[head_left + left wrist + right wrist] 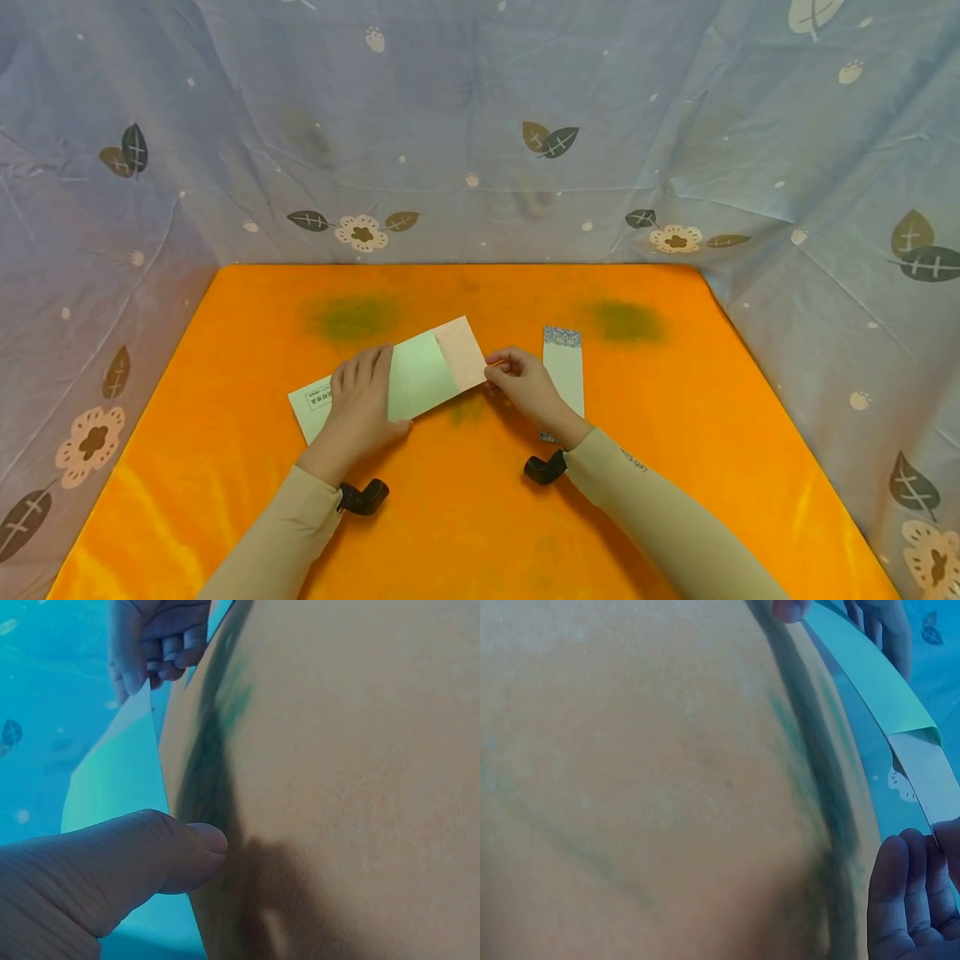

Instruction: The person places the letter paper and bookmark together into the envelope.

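Observation:
A long light green paper envelope [423,377] with a small printed box at its left end is held tilted above the table. From its right end sticks a pale pink paper or card [461,357]. My left hand [358,408] grips the envelope across its middle, with the thumb [161,851] at the near edge. My right hand [528,387] pinches the near right corner of the pale pink piece between thumb and fingertips. In the right wrist view the envelope's mouth [915,729] bows slightly away from the pink piece.
A pale strip [564,371] with blue patterned ends lies on the orange table cover [465,533], partly behind my right wrist. Patterned grey-blue cloth [465,100] hangs at the back and both sides. Each wrist wears a black mount [365,497].

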The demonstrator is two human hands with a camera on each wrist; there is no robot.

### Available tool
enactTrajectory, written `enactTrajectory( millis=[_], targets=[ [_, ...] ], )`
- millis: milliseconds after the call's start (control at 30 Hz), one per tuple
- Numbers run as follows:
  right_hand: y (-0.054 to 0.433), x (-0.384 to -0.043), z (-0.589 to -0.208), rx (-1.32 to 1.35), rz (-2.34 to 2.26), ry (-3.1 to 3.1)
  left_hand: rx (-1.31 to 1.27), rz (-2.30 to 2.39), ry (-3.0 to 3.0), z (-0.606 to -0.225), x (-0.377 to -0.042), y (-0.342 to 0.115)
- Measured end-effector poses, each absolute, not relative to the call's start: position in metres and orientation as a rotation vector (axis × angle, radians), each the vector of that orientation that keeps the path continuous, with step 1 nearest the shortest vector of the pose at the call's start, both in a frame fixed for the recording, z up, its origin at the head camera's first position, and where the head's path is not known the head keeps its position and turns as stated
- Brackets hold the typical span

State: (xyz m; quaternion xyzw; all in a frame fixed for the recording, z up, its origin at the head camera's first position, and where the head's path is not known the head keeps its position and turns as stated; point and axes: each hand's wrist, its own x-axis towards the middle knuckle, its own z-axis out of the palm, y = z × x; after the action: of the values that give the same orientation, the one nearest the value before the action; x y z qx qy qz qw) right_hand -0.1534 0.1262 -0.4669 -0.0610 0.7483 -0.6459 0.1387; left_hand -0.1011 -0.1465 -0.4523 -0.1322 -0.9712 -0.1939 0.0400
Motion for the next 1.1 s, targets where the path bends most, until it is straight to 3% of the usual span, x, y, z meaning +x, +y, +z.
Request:
enactTrajectory(
  millis=[467, 1100],
  targets=[
    [0.119, -0.144, -0.446, -0.217, -1.817, 2.101, -0.406, -0.598, -2.973, -0.452, -0.101, -0.147],
    [0.115, -0.147, -0.470, -0.233, -1.814, 2.166, -0.408, -0.587, -2.963, -0.451, -0.099, -0.146]
  ],
)
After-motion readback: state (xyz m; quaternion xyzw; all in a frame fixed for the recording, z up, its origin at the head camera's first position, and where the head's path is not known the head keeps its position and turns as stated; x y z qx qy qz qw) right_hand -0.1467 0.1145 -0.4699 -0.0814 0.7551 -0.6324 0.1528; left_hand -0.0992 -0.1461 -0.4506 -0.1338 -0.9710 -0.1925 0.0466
